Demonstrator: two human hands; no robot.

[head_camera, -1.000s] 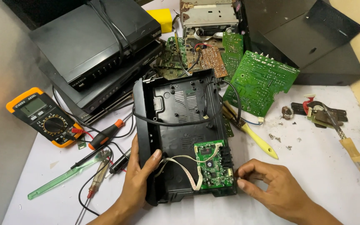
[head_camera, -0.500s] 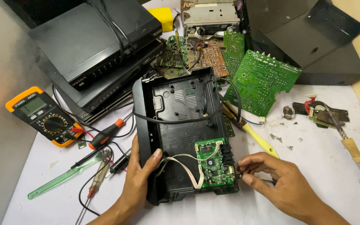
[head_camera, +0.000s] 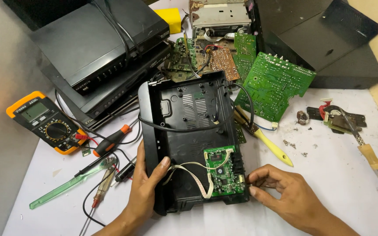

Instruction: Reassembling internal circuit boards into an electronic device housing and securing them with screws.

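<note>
An open black plastic device case (head_camera: pixel 189 113) lies on the white table, its inside facing up. A small green circuit board (head_camera: pixel 224 171) sits in its near right corner, with a white ribbon cable (head_camera: pixel 195 175) curling off to the left. My left hand (head_camera: pixel 147 185) grips the case's near left edge, thumb inside. My right hand (head_camera: pixel 281 192) rests at the case's right side next to the board, fingertips pinched against the edge; what they pinch is too small to tell. A black cable (head_camera: pixel 184 127) runs across the case.
Black set-top boxes (head_camera: pixel 97 48) are stacked at the back left, and a yellow multimeter (head_camera: pixel 44 122) lies left. Green circuit boards (head_camera: pixel 274 83), a yellow-handled brush (head_camera: pixel 272 146), an orange-handled screwdriver (head_camera: pixel 110 140), a soldering iron (head_camera: pixel 372 159) and loose screws (head_camera: pixel 294 144) surround the case.
My right hand has slid left and closed its fingertips against the case's right edge beside the small board. My left hand keeps its grip on the case.
</note>
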